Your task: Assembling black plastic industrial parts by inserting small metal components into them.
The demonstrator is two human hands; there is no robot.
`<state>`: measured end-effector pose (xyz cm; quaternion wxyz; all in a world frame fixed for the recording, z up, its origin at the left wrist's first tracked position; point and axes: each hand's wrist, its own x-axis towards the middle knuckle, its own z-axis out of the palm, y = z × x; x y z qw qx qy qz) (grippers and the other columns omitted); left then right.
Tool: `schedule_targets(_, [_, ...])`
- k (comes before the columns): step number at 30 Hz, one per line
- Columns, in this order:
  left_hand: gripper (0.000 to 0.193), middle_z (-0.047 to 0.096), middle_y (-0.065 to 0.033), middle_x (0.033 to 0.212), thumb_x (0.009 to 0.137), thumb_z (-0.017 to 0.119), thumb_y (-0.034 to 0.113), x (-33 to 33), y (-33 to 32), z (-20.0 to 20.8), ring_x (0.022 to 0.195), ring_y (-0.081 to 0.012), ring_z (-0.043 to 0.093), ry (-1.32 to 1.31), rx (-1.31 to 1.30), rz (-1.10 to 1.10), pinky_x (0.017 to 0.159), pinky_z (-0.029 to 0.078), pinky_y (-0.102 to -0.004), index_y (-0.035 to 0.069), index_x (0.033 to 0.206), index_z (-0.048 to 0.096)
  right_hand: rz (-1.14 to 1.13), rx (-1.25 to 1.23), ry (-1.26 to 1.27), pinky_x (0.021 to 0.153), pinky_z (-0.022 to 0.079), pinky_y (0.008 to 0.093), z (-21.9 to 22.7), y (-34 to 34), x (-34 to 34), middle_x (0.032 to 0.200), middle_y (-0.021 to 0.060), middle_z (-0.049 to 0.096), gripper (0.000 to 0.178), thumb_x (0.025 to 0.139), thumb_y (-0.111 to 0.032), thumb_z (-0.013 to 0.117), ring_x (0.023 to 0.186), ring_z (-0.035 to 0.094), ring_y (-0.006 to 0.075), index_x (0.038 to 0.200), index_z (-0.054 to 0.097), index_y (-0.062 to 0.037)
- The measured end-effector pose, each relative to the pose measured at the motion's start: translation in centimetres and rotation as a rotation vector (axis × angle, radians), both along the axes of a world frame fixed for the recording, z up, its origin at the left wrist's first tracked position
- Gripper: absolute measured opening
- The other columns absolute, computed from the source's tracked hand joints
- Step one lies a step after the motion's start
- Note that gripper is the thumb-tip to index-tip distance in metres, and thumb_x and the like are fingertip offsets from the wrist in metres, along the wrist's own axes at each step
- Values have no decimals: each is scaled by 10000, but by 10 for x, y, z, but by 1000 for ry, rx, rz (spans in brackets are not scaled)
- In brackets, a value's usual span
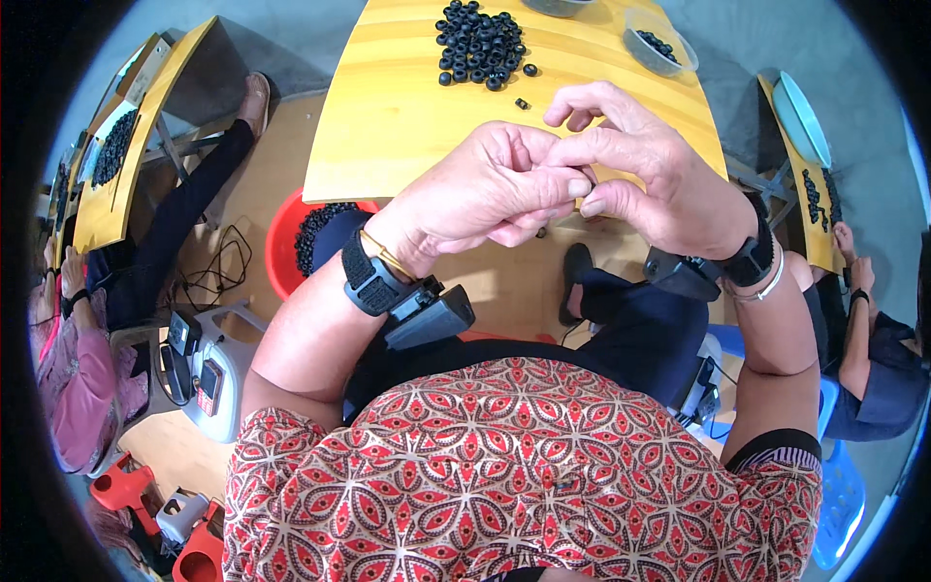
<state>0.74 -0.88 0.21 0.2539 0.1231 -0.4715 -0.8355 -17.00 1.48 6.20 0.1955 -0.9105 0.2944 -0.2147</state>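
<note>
As a small, half-hidden dark piece (589, 178) is pinched by the nearly closed left hand (499, 189), the right hand (645, 160) half-curled with unclear grip, many black ring-shaped parts (478, 44) are seemingly left on the yellow wooden table (378, 116), with finished ones indistinguishable.

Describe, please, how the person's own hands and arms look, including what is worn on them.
The left hand and right hand wear no gloves. On the left arm are a black strap, dark box and gold-coloured bangle; the right arm has a similar strap and box, plus a silvery bangle. The short sleeves are red-patterned.
</note>
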Motion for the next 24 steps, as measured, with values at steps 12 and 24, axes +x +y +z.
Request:
schedule_targets(12, [181,452,-2,618,844,514,192,0,-2,4,443,-25,318,139,202,-51,340,227,-151,12,840,531,-23,30,-109,858,367,305,-5,-6,-8,1080,115,430,292,716,-100,596,981,462,220,981,516,-9])
schedule_targets(24, [218,437,1,634,870,464,222,7,-6,0,459,-31,264,254,276,-7,367,238,-152,22,813,532,-35,180,-434,808,388,276,-23,-9,0,1052,82,467,254,727,-15,577,979,471,192,976,531,-37])
